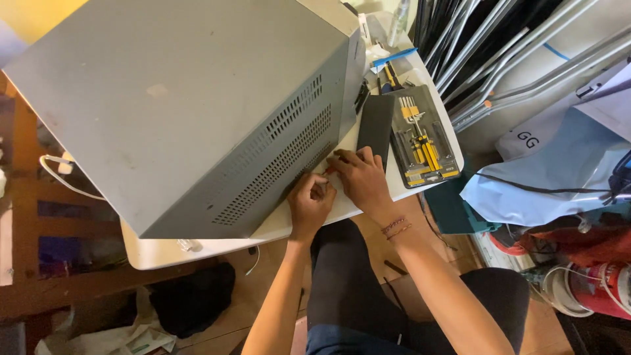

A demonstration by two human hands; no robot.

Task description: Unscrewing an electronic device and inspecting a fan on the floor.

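A large grey metal computer case (190, 105) with a perforated side panel stands on a white table (197, 248). My left hand (310, 202) is curled shut against the lower edge of the perforated panel, fingers pinched on something too small to make out. My right hand (358, 179) rests beside it on the table, fingertips touching the case's bottom edge near a thin tool tip. What either hand holds is hidden by the fingers.
A black flat lid (376, 125) and an open screwdriver-bit kit (424, 141) with yellow pieces lie on the table's right end. Metal tubes (519, 59) lean at the upper right. Plastic bags (559, 171), a red canister (601, 286) and a white cable (62, 174) surround the table.
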